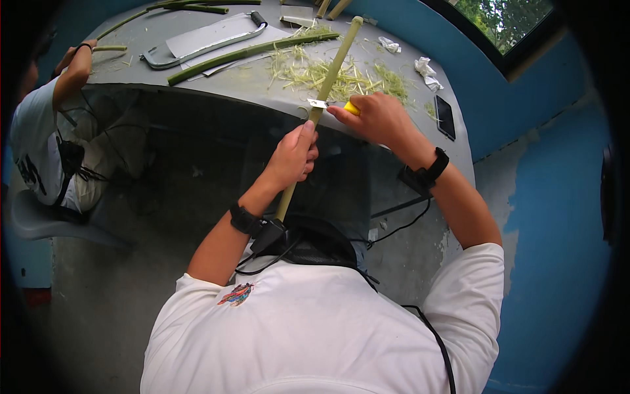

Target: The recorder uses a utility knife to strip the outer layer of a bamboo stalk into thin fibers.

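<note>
A pale, peeled bamboo pole runs aslant from the table top down towards my lap. My left hand is wrapped round it just off the table's near edge. My right hand is closed on a knife with a yellow handle; its short bright blade lies across the pole, a little above my left hand. Whether the blade is cutting in, I cannot tell. Thin green-yellow shavings lie heaped on the table beside and behind the pole.
On the grey table lie a green bamboo pole, a hacksaw on white paper, crumpled tissues and a phone by the right edge. Another person sits at the left, holding a bamboo piece. A cable hangs near my right forearm.
</note>
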`<action>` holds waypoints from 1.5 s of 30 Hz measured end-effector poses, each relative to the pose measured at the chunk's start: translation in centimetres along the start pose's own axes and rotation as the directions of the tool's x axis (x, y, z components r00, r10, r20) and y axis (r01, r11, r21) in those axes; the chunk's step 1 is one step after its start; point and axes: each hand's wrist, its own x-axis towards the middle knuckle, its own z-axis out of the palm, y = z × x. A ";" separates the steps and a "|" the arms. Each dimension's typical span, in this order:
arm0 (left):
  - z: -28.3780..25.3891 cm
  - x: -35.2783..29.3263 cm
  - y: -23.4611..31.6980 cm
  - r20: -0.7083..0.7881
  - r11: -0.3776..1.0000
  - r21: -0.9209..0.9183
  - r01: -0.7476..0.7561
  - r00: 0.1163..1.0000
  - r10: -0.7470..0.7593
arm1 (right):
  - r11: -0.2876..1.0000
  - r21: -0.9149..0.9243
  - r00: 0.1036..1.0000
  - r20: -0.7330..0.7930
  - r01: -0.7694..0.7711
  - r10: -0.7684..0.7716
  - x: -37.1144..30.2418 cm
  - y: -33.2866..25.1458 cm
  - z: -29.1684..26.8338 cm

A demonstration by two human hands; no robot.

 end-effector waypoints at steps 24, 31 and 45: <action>-0.3 0.4 -0.1 -0.041 0.994 0.105 -0.019 0.999 0.023 | 0.951 0.265 0.979 -0.081 -0.159 0.187 3.6 3.4 -3.9; 0.2 0.5 0.5 -0.046 0.992 0.125 0.007 0.999 -0.001 | 0.997 0.058 0.998 0.037 -0.057 0.055 0.8 1.7 -1.4; 0.2 0.5 0.0 -0.077 0.968 0.249 -0.034 0.996 0.055 | 0.964 -0.152 0.964 -0.188 -0.219 0.189 5.8 9.5 -2.9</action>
